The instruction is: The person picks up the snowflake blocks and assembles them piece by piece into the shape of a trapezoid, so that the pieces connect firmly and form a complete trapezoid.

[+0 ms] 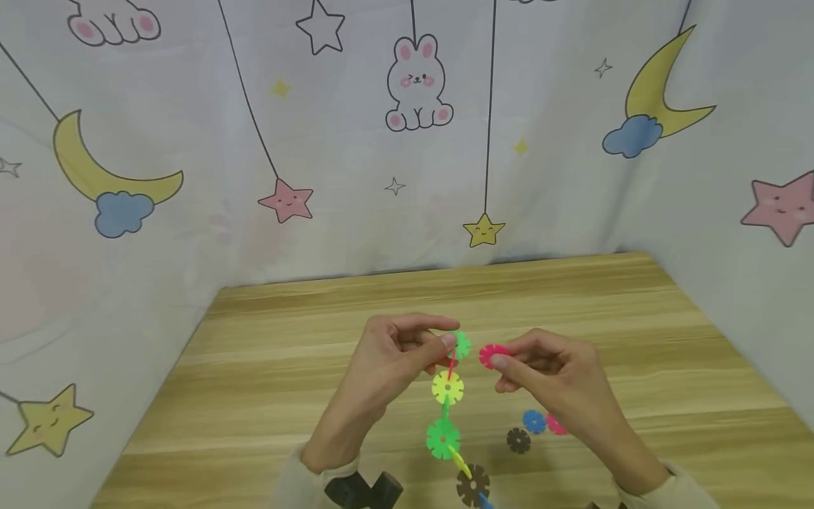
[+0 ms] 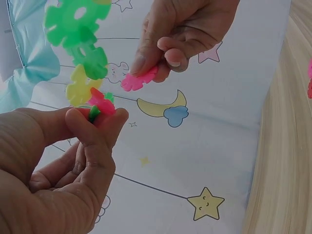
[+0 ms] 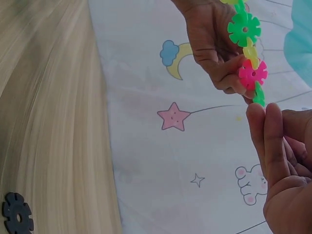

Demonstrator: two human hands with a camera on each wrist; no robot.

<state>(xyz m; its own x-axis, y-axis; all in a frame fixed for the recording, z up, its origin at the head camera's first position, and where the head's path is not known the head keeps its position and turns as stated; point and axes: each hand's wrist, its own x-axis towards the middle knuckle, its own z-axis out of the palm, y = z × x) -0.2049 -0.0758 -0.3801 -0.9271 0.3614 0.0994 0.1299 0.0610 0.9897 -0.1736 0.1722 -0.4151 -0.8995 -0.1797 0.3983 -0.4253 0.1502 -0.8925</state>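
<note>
My left hand [image 1: 403, 357] pinches a green notched disc [image 1: 463, 345] at the top end of a linked chain of toy snowflake discs. Below it hang a pink disc [image 3: 253, 74] seen edge-on from the head, a yellow disc [image 1: 448, 387], a larger green disc [image 1: 442, 440] and a dark brown disc [image 1: 473, 485]. The chain runs out of the head view at the bottom. Between thumb and fingers, my right hand [image 1: 562, 367] holds a separate pink disc [image 1: 490, 355], a small gap from the green one. The right wrist view hides that pink disc behind the fingers.
Loose discs lie on the wood-grain table [image 1: 254, 382] near my right forearm: a dark one [image 1: 518, 441], a blue one [image 1: 534, 421] and a pink one [image 1: 556, 424] partly covered by the wrist. Behind the table hangs a white printed cloth [image 1: 356, 141].
</note>
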